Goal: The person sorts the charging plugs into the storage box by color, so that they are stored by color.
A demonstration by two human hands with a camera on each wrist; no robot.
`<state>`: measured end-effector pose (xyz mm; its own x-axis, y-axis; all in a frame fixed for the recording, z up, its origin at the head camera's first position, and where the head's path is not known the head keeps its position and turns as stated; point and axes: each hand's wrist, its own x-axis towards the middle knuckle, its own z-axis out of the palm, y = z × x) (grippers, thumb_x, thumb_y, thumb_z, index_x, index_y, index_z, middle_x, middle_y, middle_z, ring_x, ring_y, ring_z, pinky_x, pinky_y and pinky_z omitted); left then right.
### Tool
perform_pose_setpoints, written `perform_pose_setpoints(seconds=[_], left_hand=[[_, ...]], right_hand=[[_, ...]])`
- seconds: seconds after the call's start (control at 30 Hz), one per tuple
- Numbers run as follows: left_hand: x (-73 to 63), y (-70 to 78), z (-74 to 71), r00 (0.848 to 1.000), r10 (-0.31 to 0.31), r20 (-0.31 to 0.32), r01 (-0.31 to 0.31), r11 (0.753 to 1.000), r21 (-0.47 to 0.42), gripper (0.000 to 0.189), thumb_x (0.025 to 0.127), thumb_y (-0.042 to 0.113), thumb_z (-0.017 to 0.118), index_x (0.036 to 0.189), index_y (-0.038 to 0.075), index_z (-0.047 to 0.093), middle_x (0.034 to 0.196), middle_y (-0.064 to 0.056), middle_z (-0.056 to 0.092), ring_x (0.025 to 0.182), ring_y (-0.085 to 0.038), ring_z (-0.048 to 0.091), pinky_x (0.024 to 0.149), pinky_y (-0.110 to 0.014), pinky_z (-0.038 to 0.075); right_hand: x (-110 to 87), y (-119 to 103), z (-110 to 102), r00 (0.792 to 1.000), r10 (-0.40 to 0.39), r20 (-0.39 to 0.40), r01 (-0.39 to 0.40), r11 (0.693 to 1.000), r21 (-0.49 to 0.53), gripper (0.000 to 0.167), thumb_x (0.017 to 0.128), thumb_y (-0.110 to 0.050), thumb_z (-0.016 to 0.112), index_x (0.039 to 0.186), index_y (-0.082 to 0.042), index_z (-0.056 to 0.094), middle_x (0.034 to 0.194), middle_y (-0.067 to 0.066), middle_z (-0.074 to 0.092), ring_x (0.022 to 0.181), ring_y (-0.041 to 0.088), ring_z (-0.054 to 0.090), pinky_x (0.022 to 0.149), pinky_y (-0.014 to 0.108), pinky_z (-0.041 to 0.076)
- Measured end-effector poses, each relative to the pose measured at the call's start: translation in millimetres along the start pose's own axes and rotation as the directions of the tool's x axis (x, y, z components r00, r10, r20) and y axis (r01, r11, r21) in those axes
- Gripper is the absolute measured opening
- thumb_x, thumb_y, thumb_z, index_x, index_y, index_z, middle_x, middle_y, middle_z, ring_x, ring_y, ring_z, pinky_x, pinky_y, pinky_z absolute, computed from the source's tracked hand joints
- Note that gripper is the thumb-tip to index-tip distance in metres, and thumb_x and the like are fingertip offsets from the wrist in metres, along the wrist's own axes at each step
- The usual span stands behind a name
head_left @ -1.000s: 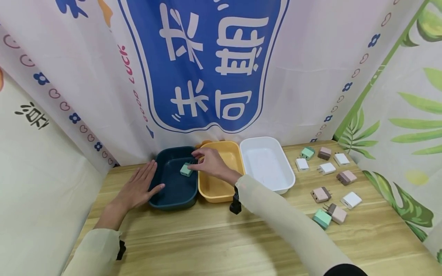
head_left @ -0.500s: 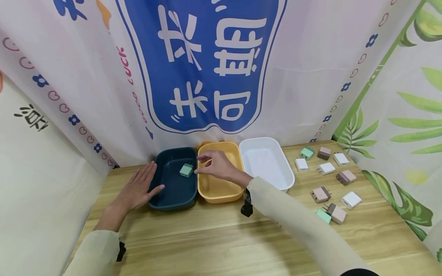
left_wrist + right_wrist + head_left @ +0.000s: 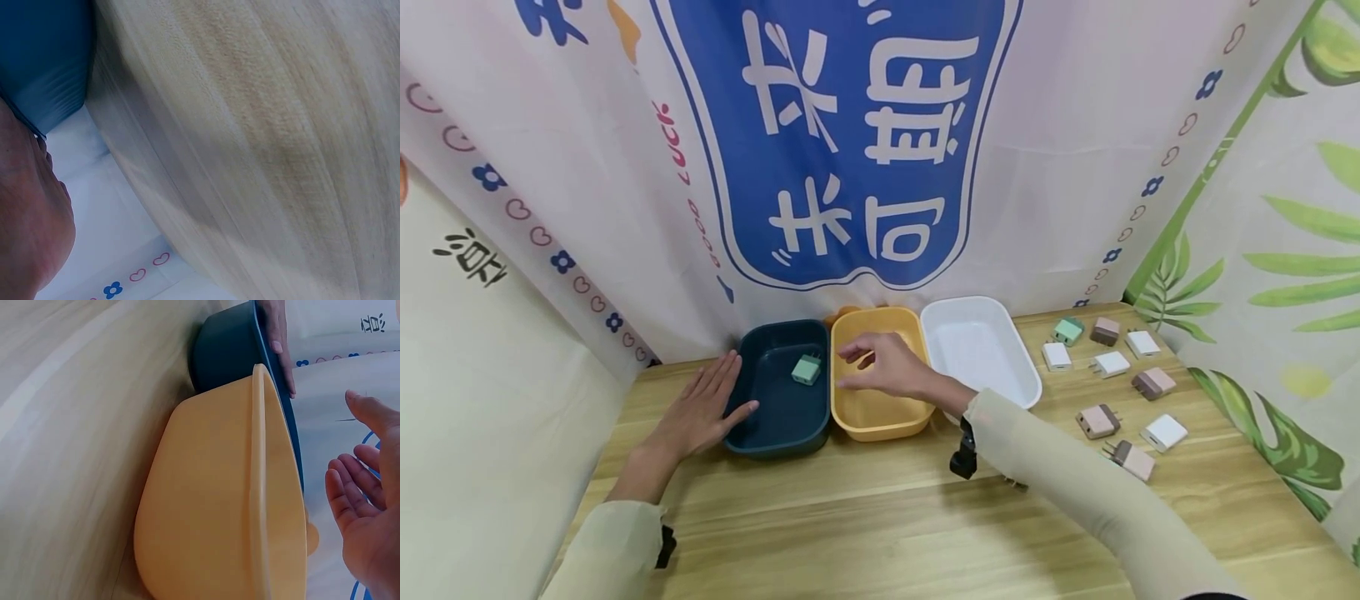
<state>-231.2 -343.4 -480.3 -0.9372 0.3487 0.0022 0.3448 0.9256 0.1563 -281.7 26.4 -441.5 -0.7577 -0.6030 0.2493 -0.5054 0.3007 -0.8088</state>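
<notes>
The right hand [image 3: 883, 367] hovers over the yellow bin [image 3: 880, 432], holding nothing, fingers loosely bent. Left of that bin, the left hand [image 3: 696, 408] rests straight-fingered on the rim of the navy bin [image 3: 778, 417], a green charger [image 3: 807, 369] inside. Right of the yellow bin, the right sleeve [image 3: 1067, 479] could knock the loose chargers [image 3: 1097, 421] if it swings low; it hides one item except its prongs [image 3: 1017, 483].

Head cam looks forward and down, farthest back, covering the pale wood-grain table [image 3: 820, 517]. Left wrist cam's close and tilted, just clipping the dark blue rounded plastic tray [image 3: 44, 62]. Right wrist cam's sideways, right up by the yellow rounded plastic tray [image 3: 200, 487]; it and the head view share both trays.
</notes>
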Motion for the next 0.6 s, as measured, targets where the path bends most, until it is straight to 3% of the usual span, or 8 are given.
perform_pose_setpoints(seconds=[0.6], left_hand=[[0.1,-1.0,-1.1,1.000,-0.001,0.025,0.001,1.000,0.016,0.093,0.109,0.060,0.044,0.169,0.000,0.007,0.177,-0.022,0.005,0.163,-0.043,0.009,0.129,-0.065,0.010]], right_hand=[[-39.2,-5,-26,0.995,-0.074,0.068,0.077,0.996,-0.052,0.046,0.086,-0.020,0.091,0.123,0.002,0.075,0.121,0.018,0.075,0.111,0.030,0.072,0.094,0.035,0.062]])
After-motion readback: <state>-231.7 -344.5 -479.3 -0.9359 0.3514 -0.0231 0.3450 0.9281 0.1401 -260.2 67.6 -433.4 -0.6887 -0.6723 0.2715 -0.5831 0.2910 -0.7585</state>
